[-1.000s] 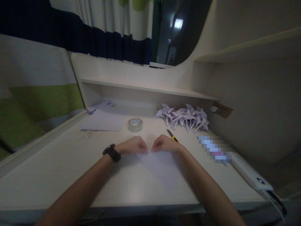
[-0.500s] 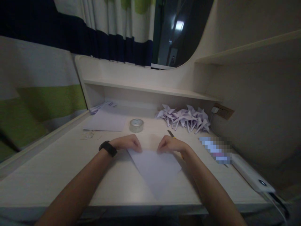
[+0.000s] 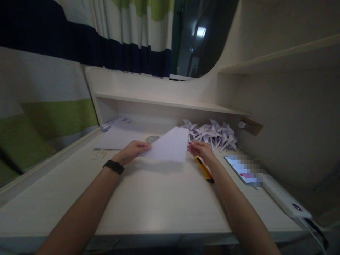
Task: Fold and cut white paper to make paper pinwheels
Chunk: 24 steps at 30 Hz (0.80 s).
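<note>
The left hand [image 3: 132,150] pinches the near-left corner of the folded white sheet [image 3: 170,145], fingers closed over its edge, and lifts it clear of the tabletop [image 3: 159,202]. The right hand [image 3: 200,150] sits at the sheet's right edge with its fingers loosely curled; whether it actually grips the paper or only steadies it is hard to tell in this dim view. The sheet hangs tilted in the air over the middle of the tabletop, toward the back edge.

A second ago both hands pressed the paper flat, knuckles together at its top point; half a second ago they had spread apart along the fold. Now the paper has come up off the surface, so the creasing looks finished and the sheet is probably being turned or opened.

Just under the right hand lies a yellow utility knife [image 3: 204,170], more exposed than before. The tape roll [image 3: 152,139] is mostly hidden behind the sheet. Folded paper cranes [image 3: 212,134] pile at the back right, a phone [image 3: 243,170] rests toward the right edge, and loose sheets [image 3: 117,136] lie at the back left.
</note>
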Motion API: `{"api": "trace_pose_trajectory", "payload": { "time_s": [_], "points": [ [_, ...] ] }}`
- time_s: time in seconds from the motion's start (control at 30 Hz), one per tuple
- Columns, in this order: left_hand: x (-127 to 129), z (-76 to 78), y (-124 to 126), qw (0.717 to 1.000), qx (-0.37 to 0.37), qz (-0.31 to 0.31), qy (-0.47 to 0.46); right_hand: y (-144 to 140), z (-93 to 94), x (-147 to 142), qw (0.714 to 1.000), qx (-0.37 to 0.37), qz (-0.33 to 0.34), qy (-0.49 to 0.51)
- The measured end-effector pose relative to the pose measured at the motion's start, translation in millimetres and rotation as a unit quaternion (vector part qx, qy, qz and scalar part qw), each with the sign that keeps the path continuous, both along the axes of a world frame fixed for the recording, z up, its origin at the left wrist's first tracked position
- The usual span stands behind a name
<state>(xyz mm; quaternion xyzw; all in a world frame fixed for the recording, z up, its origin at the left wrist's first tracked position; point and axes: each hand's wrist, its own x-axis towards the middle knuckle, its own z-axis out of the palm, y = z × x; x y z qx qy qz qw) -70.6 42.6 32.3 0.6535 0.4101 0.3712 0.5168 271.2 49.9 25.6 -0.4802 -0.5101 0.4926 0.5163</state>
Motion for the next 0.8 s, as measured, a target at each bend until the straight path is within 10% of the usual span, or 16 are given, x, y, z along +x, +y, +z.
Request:
{"api": "trace_pose_trajectory", "payload": {
  "time_s": [0.3, 0.8],
  "points": [
    [42, -16.9, 1, 0.963, -0.042, 0.106, -0.245, -22, -31.8, -74, 0.954, -0.05, 0.203, 0.216],
    [84, -38.0, -29, 0.981, -0.118, 0.028, -0.15, -16, -40.8, -87, 0.971, 0.006, -0.026, 0.238]
  ]
}}
